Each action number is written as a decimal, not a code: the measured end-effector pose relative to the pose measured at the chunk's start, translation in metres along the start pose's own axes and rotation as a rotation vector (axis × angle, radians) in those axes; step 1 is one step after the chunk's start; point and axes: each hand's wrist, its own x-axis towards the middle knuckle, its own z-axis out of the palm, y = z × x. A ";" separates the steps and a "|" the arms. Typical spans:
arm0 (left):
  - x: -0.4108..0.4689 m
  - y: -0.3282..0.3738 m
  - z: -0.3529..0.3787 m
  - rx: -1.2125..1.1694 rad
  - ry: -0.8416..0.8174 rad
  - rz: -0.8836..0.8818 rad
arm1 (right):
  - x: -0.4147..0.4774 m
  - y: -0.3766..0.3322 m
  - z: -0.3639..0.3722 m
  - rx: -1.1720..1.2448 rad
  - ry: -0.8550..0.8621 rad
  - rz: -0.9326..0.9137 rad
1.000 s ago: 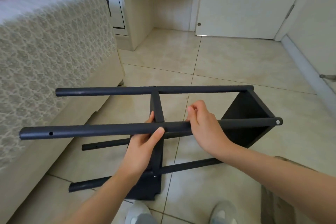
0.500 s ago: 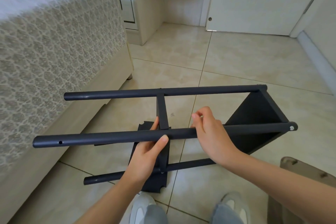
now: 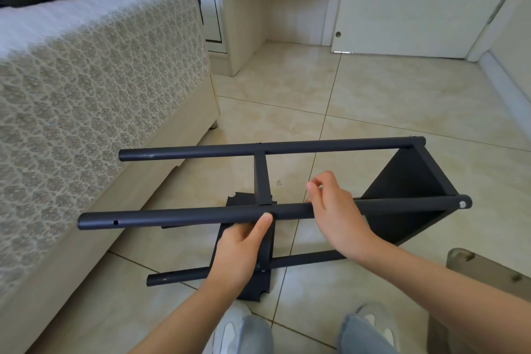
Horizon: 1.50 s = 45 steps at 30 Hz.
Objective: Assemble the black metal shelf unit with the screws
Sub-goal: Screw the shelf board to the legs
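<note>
Shelf unit (image 3: 402,181) partly built, lying on its side over the floor (image 3: 402,100) beside the bed (image 3: 86,80).
Two panels are fixed between the four poles, one at the right end and one near the middle; a screw head (image 3: 462,204) shows at the right end of the near pole (image 3: 186,215). Its left end carries an empty hole (image 3: 115,222), so at least one more panel seems left to fit. The left hand (image 3: 240,250) grips this pole from below, and the right hand (image 3: 334,210) curls over it.
</note>
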 end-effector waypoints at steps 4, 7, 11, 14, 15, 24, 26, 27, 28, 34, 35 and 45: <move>0.002 0.012 -0.008 0.280 0.061 -0.059 | 0.000 0.003 0.001 -0.012 0.007 -0.005; 0.001 0.028 -0.019 0.563 0.111 0.021 | 0.000 0.003 0.000 -0.019 0.000 -0.008; 0.004 0.049 -0.028 1.087 0.255 0.254 | 0.000 0.003 -0.001 -0.028 -0.006 -0.013; 0.014 0.054 -0.041 1.149 0.273 0.491 | 0.000 0.003 -0.003 -0.016 -0.026 -0.010; 0.017 0.055 -0.045 1.132 0.245 0.570 | 0.000 0.002 -0.003 -0.013 -0.033 -0.012; 0.063 0.063 -0.064 1.229 -0.261 0.710 | 0.004 -0.006 -0.011 -0.069 -0.138 -0.007; 0.071 0.063 -0.065 1.285 -0.327 0.735 | 0.009 -0.009 -0.015 -0.133 -0.212 -0.005; 0.074 0.061 -0.065 1.294 -0.351 0.741 | 0.014 -0.011 -0.017 -0.148 -0.256 0.009; 0.075 0.060 -0.065 1.288 -0.369 0.744 | 0.019 -0.011 -0.019 -0.162 -0.303 0.023; 0.076 0.057 -0.065 1.126 -0.407 0.741 | 0.059 -0.016 -0.020 0.002 -0.531 0.024; 0.076 0.057 -0.065 1.110 -0.407 0.734 | 0.065 -0.016 -0.018 0.042 -0.575 0.029; 0.074 0.060 -0.065 1.004 -0.436 0.715 | 0.103 -0.018 0.006 0.445 -0.993 0.228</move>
